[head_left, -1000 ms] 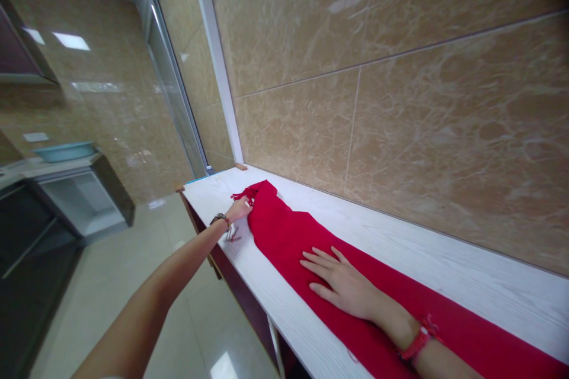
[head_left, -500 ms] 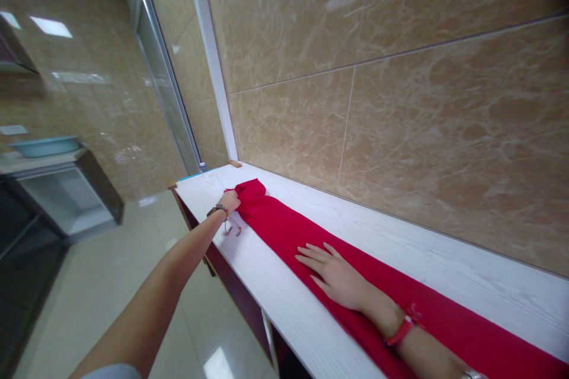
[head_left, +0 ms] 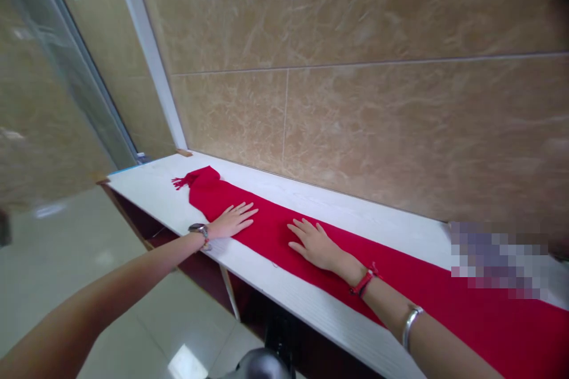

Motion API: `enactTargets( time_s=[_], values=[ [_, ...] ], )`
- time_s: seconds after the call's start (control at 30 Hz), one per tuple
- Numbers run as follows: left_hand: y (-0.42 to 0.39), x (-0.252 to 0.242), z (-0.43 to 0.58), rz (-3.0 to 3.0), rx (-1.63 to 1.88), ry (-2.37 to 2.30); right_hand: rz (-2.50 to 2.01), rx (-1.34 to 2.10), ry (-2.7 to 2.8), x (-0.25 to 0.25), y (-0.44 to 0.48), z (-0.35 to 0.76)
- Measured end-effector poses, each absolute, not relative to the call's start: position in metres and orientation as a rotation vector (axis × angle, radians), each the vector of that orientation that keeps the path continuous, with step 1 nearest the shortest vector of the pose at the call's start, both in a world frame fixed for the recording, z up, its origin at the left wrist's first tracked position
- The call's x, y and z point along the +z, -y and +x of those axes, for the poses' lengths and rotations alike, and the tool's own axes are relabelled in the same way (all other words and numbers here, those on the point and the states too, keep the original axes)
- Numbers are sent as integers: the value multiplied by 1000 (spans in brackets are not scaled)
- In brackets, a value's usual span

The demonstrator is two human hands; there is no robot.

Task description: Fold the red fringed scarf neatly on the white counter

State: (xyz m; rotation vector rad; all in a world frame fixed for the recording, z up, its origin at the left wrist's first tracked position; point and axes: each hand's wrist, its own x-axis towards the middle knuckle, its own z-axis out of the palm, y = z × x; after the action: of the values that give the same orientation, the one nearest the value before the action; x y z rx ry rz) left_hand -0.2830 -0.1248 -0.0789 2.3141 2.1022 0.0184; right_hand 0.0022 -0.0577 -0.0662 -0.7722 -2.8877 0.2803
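A long red scarf (head_left: 267,231) lies stretched along a white wood-grain tabletop (head_left: 311,302). Its far end is bunched and folded over, with a tasselled fringe (head_left: 180,182) sticking out. My left hand (head_left: 231,220), with a watch at the wrist, rests flat on the scarf near the bunched end, fingers spread. To its right my right hand (head_left: 315,243) lies palm down on the cloth, fingers stretched out. A red cord bracelet and a silver bangle circle my right wrist and forearm. The near end of the scarf runs out of view at the lower right.
A beige marble-tiled wall (head_left: 377,124) borders the table's back edge. A small brown block (head_left: 184,153) sits at the far corner. Below the front edge are dark open compartments (head_left: 253,302) and a rounded grey object (head_left: 262,364). A pixelated patch covers part of the right side.
My left hand has let go of the scarf's bunched far end and moved back along it, now flat and open. My right hand stays flat on the cloth. The view has turned right.
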Motion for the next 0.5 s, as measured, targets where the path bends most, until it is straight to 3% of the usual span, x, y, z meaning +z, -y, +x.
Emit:
enactTargets(
  time_s=[0.27, 0.5],
  values=[
    [111, -70, -295, 2123, -112, -2216, -1177, 194, 2786, -65, 70, 90],
    [84, -72, -188, 2336, 86, -2140, -1242, 186, 2738, -69, 68, 105]
  ],
)
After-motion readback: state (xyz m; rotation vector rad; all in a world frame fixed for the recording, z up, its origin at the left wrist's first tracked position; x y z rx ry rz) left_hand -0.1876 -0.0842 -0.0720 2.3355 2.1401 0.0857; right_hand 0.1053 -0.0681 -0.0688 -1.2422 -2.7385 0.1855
